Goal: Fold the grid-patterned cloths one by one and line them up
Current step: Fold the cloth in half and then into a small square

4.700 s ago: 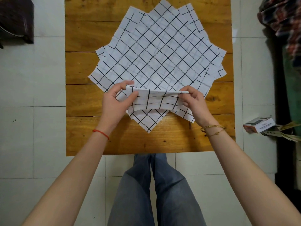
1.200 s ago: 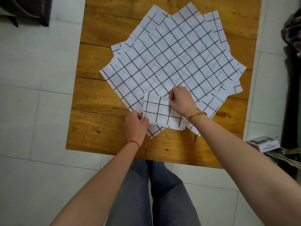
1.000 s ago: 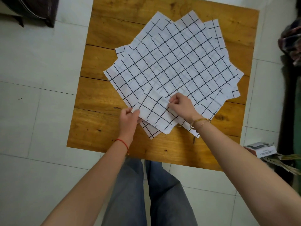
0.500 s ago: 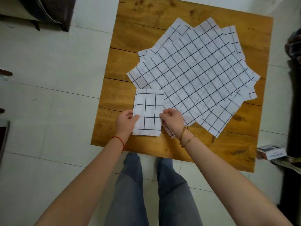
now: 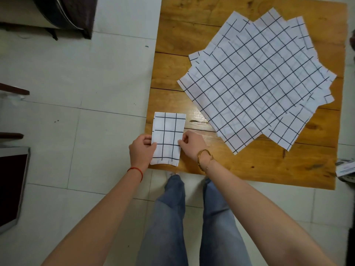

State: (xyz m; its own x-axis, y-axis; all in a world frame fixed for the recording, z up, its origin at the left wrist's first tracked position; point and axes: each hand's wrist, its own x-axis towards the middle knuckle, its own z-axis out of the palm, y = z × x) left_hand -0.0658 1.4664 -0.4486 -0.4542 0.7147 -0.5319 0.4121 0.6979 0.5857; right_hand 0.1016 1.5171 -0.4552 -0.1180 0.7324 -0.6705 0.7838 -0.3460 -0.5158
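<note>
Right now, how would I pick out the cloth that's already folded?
Start at the wooden table and go to its near left corner. There the left hand and right hand pinch the folded cloth by its long edges. It is a small narrow rectangle, unlike the big open sheets in the fanned pile.

The small folded white cloth with black grid lines [image 5: 167, 138], which seconds ago was a strip being folded on top of the fanned pile of unfolded grid-patterned cloths [image 5: 255, 81], has come off the pile. It now lies at the near left corner of the wooden tabletop [image 5: 259, 166], apart from the pile, pinched at its sides by the left hand [image 5: 141, 149] and right hand [image 5: 192, 144].
</note>
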